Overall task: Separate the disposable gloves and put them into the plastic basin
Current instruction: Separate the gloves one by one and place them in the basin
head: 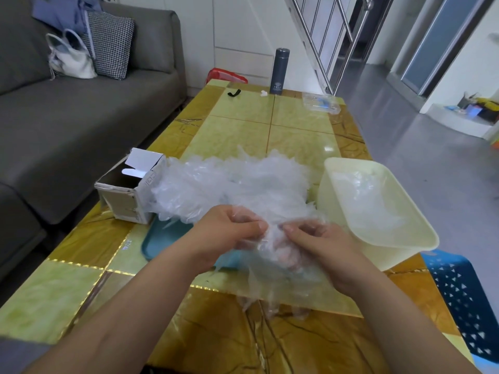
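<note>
— Hands, status?
— Left hand (229, 230) and right hand (318, 238) are over the near half of the worktop (270, 125), thumbs facing. Fingers (253, 228) of both are curled, pinching one clear glove (272, 247) between them. Its loose end hangs toward the near edge.
— Rest of the gloves?
— Big loose pile (235, 184) just beyond the hands, mid-worktop, lying over a teal tray (162, 238). Opened cardboard box (127, 195) on its left, touching it.
— Basin?
— Cream plastic basin (332, 195) right of the pile, just beside the right hand. A few gloves (364, 195) already inside.
— Far end?
— Dark flask (279, 71) upright, clear packet (321, 103) to its right.
</note>
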Action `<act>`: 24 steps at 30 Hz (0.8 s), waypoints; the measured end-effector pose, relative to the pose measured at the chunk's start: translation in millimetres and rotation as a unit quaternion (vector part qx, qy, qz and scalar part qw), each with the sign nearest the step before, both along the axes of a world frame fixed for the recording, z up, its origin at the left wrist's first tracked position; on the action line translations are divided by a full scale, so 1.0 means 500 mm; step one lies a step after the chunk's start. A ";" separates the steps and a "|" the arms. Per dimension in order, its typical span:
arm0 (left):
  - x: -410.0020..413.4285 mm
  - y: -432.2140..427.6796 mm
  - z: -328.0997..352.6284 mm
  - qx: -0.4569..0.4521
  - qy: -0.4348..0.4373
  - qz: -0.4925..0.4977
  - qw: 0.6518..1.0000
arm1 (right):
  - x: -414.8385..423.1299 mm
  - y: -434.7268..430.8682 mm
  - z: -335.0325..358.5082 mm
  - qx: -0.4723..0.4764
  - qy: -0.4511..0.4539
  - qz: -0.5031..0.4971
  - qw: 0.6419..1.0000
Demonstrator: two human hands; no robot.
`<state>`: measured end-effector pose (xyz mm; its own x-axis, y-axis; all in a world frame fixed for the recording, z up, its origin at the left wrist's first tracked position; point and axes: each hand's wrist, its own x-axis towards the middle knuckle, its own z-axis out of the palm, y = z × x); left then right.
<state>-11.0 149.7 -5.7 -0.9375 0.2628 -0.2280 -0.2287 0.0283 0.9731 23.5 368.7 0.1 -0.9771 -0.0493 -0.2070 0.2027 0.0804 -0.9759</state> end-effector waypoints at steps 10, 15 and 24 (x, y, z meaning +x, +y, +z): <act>-0.027 -0.034 0.010 -0.050 0.044 0.097 0.993 | -0.014 0.007 -0.052 0.102 -0.022 -0.079 0.991; -0.013 -0.075 0.071 0.126 -0.015 -0.016 0.992 | -0.011 -0.009 -0.051 0.060 -0.048 -0.091 0.993; 0.001 -0.013 -0.004 0.012 -0.066 -0.105 0.992 | 0.004 -0.038 -0.009 -0.150 -0.076 -0.009 0.986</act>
